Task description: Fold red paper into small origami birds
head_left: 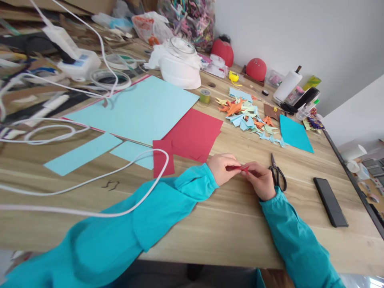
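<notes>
My left hand (222, 169) and my right hand (262, 180) meet over the wooden table (234, 224). Both pinch a small folded piece of red paper (241, 168) between their fingertips. Both arms wear teal sleeves. Black scissors (278, 173) lie just right of my right hand. Red paper sheets (192, 136) lie just beyond my left hand.
A large light-blue sheet (141, 108) and blue strips (82, 154) lie to the left. A pile of folded paper cranes (247, 116) and a teal sheet (295, 134) lie farther back. A black phone (330, 201) rests at right. White cables (90, 188) cross the left side. Clutter lines the far edge.
</notes>
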The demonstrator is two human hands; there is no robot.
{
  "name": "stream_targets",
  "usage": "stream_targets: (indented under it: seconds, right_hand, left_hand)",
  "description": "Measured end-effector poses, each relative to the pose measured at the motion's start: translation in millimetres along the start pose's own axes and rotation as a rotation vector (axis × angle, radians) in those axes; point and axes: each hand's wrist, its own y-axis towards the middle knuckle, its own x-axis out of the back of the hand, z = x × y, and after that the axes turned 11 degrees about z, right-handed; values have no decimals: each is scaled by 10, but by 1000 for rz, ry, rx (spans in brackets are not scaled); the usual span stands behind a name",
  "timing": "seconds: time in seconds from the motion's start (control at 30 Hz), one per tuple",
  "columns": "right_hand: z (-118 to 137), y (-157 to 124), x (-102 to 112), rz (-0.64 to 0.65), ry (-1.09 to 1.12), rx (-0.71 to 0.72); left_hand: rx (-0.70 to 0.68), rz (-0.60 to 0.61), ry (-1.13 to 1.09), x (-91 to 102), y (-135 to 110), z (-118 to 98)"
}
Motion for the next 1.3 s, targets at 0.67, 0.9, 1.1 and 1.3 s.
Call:
stream_targets:
  seconds: [0.67, 0.9, 1.1, 1.3]
  right_hand:
    - [56, 19, -12, -111, 186, -40]
    - [48, 11, -36, -144, 322, -147]
    - [92, -14, -77, -25, 250, -126]
    - [89, -17, -107, -47, 244, -47]
  left_hand:
    - [496, 114, -823, 7, 52, -174]
    - [562, -9, -858, -55, 49, -111]
    - [511, -254, -770, -130, 54, -7]
    - [496, -210, -760, -166, 11, 34]
